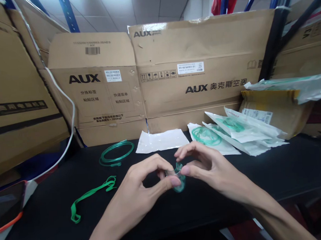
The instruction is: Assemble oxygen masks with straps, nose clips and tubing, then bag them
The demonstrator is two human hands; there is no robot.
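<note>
Both hands meet over the black table (261, 171), pinching a small clear green plastic piece (179, 184). My left hand (142, 186) grips it from the left with thumb and curled fingers. My right hand (204, 164) pinches it from the right and above. Much of the piece is hidden by the fingers. A green elastic strap (91, 196) lies flat to the left of my left hand. Farther back lies a coil of green tubing (115, 153). An empty white pouch (161, 140) rests just beyond the hands.
Several sealed white pouches with green tubing inside (232, 133) are stacked at the right, beside a brown paper package (279, 109). Large AUX cardboard boxes (190, 71) wall off the back. A white cable (67, 104) hangs at the left, above a phone in an orange case (8, 209).
</note>
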